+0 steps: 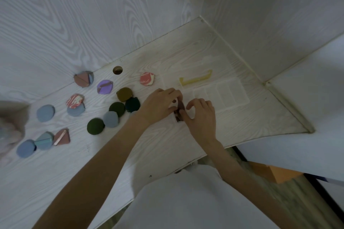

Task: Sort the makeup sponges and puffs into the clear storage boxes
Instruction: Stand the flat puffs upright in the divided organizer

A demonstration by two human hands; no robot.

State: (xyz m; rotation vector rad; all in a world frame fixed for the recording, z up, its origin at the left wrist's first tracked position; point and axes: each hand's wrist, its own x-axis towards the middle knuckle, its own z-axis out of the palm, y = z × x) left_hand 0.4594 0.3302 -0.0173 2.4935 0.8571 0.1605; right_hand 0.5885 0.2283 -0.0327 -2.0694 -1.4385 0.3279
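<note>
Pale wood-grain tabletop [167, 154], matte, wavy-lined, set into a corner of matching panels. Left of the fingers, a scatter of soft, flat puffs: round olive puff [95, 126], second olive puff [116, 108], dark green puff [132, 104], mustard puff [124, 94], grey-blue round puff [110, 119] touching the olive ones. Farther left, blue round puff [45, 113], marbled red-and-white puff [74, 100] overlapping another blue disc [75, 111], purple puff [104, 86] with a strap across it, pink-brown wedge puff [83, 79] leaning at the wall. Lower left of the fingers, blue puff [25, 148], teal strapped puff [44, 140] and pink triangular puff [62, 137] in a touching row. Beyond the fingers, another marbled puff [147, 79], just beside a round hole [117, 70] in the tabletop.

Right of the fingers and beyond them, clear storage box [229, 95]: shallow, rectangular, translucent plastic, ribbed into compartments, nearly blending with the table. Yellow plastic strip [195, 79], curved at one end, beyond the box.

Between the two hands, dark reddish-brown puff [179, 110], narrow, standing on edge, partly hidden.

Left hand [160, 105] palm down, arm reaching in from lower left, fingers curled over a small clear container edge and against the brown puff. Right hand [201, 115] arched, thumb and forefinger bent toward each other, thumb tip touching the brown puff; firm pinch or mere touch, cannot tell.
</note>
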